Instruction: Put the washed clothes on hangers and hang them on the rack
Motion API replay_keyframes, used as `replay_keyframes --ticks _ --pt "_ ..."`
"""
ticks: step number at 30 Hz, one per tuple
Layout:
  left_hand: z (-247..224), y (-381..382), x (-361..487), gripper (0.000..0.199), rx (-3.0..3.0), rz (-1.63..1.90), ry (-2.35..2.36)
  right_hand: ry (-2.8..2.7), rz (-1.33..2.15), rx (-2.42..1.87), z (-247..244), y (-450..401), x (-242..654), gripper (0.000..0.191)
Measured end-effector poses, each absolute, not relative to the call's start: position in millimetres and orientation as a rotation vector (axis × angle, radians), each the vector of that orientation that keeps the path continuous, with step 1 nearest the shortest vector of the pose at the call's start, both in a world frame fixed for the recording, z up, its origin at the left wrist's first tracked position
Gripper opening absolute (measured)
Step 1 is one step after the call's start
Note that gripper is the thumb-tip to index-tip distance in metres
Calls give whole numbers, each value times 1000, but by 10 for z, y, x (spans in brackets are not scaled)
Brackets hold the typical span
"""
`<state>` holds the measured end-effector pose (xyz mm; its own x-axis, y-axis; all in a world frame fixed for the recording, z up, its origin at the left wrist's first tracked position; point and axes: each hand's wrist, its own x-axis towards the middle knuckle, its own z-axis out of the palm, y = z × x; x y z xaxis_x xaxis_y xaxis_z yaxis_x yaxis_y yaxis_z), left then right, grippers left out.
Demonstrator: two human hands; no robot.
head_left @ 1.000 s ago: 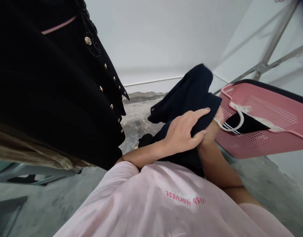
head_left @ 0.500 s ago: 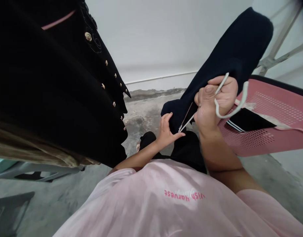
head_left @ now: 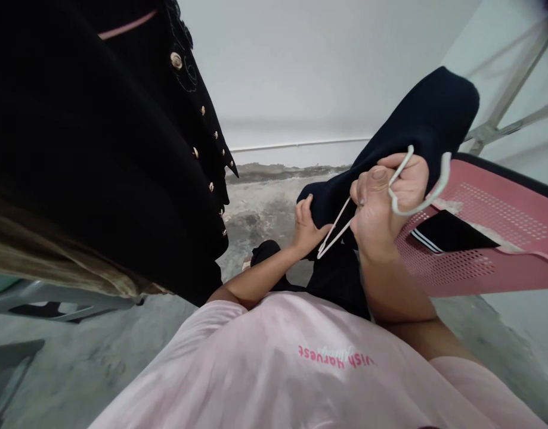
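Observation:
A white clothes hanger (head_left: 335, 239) is held in my right hand (head_left: 381, 199), closed round it near the hook, which curls out past my fingers. Dark navy cloth, a garment (head_left: 417, 113), drapes behind that hand and slopes down to the left. One narrow end of the hanger points down towards me, bare of cloth. My left hand (head_left: 306, 229) grips the lower left part of the garment, fingers on the fabric and thumb stretched out beside the hanger's bare end. How the hanger's other end sits in the garment is hidden.
Black clothes with gold buttons (head_left: 211, 187) hang on the left, beside a brown cloth (head_left: 77, 262). At the right stands a pink perforated plastic chair (head_left: 515, 268) with a black striped cloth (head_left: 452, 232) on it. Behind it is a metal frame (head_left: 501, 113) by the white wall.
The garment's upper end has sunk lower. More of the hanger's near end now shows outside the cloth, and my left hand has shifted slightly to the right on the fabric.

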<state>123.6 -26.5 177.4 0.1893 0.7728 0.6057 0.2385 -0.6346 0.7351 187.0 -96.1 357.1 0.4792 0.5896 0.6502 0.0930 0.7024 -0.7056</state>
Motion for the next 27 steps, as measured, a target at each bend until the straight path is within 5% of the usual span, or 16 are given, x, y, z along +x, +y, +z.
replay_keyframes --ticks 7,17,27 --pt "2263 302 1025 18 1794 1481 842 -1002 318 -590 3590 -838 2012 35" --pt "3075 -346 483 19 2293 1473 915 -757 185 -925 2988 -67 2494 49" --pt "3151 -1147 521 19 2283 1215 750 -933 93 -848 3263 -112 2379 36"
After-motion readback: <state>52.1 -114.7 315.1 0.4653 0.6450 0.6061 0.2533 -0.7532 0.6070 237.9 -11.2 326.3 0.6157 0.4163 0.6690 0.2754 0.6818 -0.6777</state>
